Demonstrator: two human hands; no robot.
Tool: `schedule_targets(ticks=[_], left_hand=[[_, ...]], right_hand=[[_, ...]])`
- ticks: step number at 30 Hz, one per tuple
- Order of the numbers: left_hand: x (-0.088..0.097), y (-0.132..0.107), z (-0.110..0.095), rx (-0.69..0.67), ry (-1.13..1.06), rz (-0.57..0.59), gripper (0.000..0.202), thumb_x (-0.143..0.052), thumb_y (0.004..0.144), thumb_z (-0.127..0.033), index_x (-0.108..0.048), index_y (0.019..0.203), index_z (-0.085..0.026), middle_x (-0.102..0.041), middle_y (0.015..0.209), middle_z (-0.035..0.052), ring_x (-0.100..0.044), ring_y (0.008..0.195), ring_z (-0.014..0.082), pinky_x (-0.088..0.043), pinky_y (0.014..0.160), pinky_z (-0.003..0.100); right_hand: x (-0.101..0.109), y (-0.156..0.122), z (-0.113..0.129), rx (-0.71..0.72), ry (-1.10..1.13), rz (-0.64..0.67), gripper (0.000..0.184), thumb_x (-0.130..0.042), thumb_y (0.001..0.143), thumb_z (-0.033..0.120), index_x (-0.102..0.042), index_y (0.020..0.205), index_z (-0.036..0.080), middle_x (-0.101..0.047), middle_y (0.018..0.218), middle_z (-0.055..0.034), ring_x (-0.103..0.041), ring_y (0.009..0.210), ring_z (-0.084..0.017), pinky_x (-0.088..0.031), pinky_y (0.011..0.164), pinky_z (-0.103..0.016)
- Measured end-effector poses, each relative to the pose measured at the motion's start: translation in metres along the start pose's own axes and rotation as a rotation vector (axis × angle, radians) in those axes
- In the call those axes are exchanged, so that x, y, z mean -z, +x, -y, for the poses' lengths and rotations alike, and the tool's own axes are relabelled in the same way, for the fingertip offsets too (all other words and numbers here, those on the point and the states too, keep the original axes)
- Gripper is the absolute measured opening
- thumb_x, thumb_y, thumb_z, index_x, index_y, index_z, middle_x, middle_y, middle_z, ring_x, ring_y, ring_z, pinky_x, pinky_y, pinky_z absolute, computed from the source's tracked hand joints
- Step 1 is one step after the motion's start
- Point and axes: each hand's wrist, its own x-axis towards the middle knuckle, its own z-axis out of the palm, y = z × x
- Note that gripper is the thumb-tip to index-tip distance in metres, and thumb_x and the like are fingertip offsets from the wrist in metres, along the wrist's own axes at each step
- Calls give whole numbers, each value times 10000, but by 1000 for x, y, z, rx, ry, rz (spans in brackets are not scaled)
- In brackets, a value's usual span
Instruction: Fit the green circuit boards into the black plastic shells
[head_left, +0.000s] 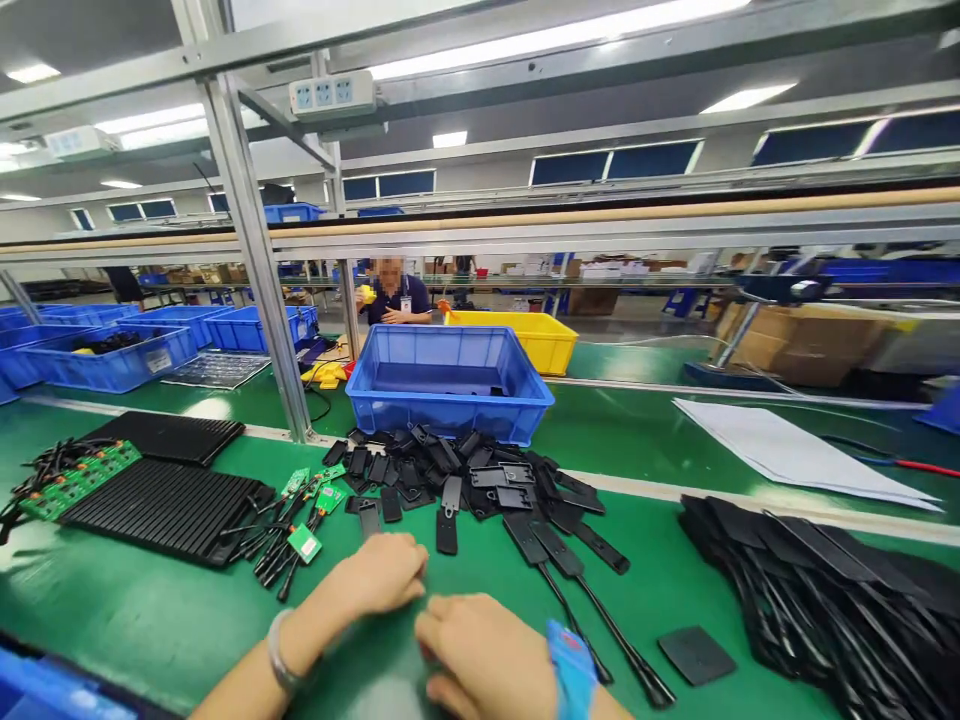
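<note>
My left hand (381, 575) and my right hand (480, 655) rest close together on the green table mat (150, 610) at the bottom middle. Both have their fingers curled inward and meet at the fingertips; whatever lies between them is hidden. A bracelet sits on my left wrist, a blue band on my right. Just beyond them lies a heap of small black plastic casings (450, 475). Green circuit boards with black cables (304, 525) lie to the left of my left hand. Long black cabled parts (577, 590) stretch to the right.
A blue bin (448, 385) stands behind the heap, a yellow bin (544, 340) beyond it. Black ribbed trays (161, 505) lie at left, more boards (71, 480) beside them. A big pile of black parts (832, 590) fills the right; white sheets (787, 450) behind. A person sits across.
</note>
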Motion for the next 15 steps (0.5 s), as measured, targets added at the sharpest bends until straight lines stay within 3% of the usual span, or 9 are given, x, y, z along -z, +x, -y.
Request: schedule_targets(ticks=[3, 7, 11, 15], left_hand=[[-16, 4, 36, 382, 155, -158, 278, -537, 798, -70, -652, 1043, -133, -651, 1079, 188, -640, 991, 301, -512, 833, 397], [-27, -25, 82, 707, 220, -301, 281, -569, 809, -123, -610, 1083, -78, -629, 1053, 216, -633, 975, 323, -518, 792, 411], [-32, -39, 112, 767, 228, -338, 235, -593, 828, -251, -630, 997, -92, -651, 997, 172, -638, 962, 287, -507, 789, 344], [-24, -39, 120, 802, 231, -346, 272, -405, 919, -266, -633, 930, -117, -660, 952, 153, -661, 897, 265, -502, 741, 336]], right_hand=[[-25, 34, -30, -256, -180, -104, 138, -578, 781, 111, -616, 894, 179, -673, 900, -89, -663, 801, -241, -467, 648, -292], [-60, 41, -60, -293, -22, -249, 140, -481, 852, 120, -577, 875, 219, -663, 859, -24, -649, 745, -182, -426, 632, -257], [-75, 40, -60, -247, 188, -326, 123, -456, 894, 173, -559, 858, 230, -627, 744, 17, -600, 664, -150, -389, 611, -241], [-71, 41, -49, -212, 295, -348, 123, -467, 882, 172, -579, 861, 220, -610, 721, 18, -572, 645, -143, -377, 606, -239]])
